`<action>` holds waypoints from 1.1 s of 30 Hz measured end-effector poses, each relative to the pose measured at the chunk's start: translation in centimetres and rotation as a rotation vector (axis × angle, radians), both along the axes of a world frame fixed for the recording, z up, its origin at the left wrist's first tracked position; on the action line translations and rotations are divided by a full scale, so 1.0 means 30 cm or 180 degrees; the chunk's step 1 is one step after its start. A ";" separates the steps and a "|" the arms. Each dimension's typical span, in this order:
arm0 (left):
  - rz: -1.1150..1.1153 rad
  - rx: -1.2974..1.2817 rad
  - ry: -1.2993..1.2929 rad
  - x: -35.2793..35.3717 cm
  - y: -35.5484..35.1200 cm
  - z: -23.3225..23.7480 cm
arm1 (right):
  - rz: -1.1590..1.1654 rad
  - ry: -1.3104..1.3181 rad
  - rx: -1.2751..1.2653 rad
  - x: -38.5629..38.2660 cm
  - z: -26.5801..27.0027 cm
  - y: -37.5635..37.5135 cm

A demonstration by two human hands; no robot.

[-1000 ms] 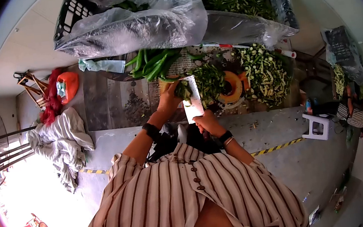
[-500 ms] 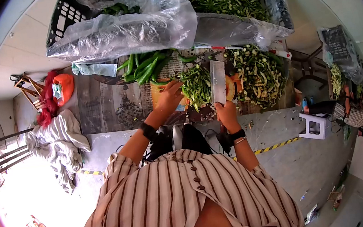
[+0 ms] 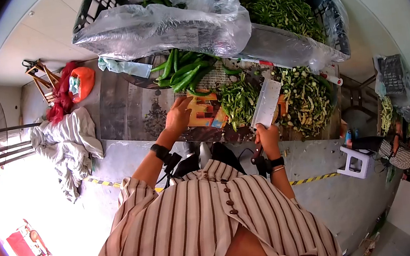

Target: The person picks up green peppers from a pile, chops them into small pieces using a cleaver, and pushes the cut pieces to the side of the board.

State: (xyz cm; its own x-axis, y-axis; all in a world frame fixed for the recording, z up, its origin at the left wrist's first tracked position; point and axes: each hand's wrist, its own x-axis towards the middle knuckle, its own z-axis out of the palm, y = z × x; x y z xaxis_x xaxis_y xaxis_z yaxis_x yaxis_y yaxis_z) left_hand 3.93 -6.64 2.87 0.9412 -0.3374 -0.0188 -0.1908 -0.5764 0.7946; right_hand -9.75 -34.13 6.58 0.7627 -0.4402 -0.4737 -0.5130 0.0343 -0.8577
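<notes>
My right hand (image 3: 267, 138) is wrapped around the handle of a broad cleaver (image 3: 267, 102). Its blade points away from me and leans to the right, between two piles. To the blade's left lies a heap of sliced green peppers (image 3: 238, 102); to its right spreads a larger heap of pale and green pepper pieces (image 3: 308, 102). Over the table's patterned top, left of the sliced heap, my left hand (image 3: 179, 117) is empty with its fingers apart. Beyond it, whole long green peppers (image 3: 189, 71) lie bunched, one single pepper (image 3: 198, 93) nearest the hand.
Plastic-lined crates (image 3: 162, 28) stand along the table's far side, the right one holding cut peppers (image 3: 283, 13). A pale blue cloth (image 3: 126, 67) lies at the far left of the table (image 3: 120, 107). To the right, another person (image 3: 397, 150) is near a white stool (image 3: 355, 162).
My left hand has drawn back left, away from the sliced peppers. The cleaver has turned from nearly straight to leaning right. The whole view has tilted and shifted.
</notes>
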 end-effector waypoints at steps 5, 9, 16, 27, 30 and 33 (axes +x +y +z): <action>-0.0427 0.0244 -0.0789 0.068 -0.093 0.056 | -0.0058 0.0078 -0.0158 0.007 0.030 0.024; -0.0302 0.0316 -0.0451 0.133 -0.148 0.047 | 0.0044 0.0115 -0.0148 -0.008 0.010 0.010; -0.0500 0.1401 -0.0558 0.179 -0.215 0.030 | -0.0111 0.0181 0.0016 -0.012 0.014 0.023; -0.0809 0.1343 -0.0325 0.183 -0.247 0.013 | -0.0048 0.0192 0.0068 -0.037 0.023 0.011; -0.0960 0.1056 -0.0543 0.202 -0.305 0.025 | -0.0026 0.0150 -0.0016 -0.048 0.012 -0.005; -0.0994 0.0914 -0.0728 0.235 -0.386 0.026 | -0.0155 0.0183 0.0026 -0.058 0.010 -0.010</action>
